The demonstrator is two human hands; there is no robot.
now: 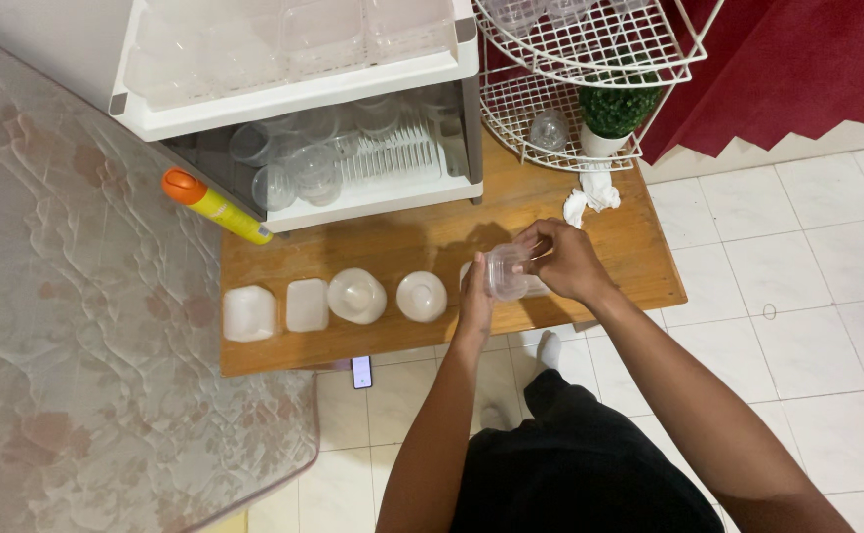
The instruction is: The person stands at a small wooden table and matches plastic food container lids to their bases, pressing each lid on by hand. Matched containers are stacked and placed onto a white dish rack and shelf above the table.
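Both hands on one clear cup (504, 271), held just above the table (639, 247), right of the lid row (333, 301). Left hand (474, 296) grips its near side, right hand (562, 259) pinches the far rim. Cup axis tilted, mouth direction unclear.

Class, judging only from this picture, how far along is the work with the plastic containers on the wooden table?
Looks done: four translucent containers stand upside down in a row on the wooden table. In hand: the left hand and right hand hold a clear container between them. Probably left: more clear pieces sit in the white rack.
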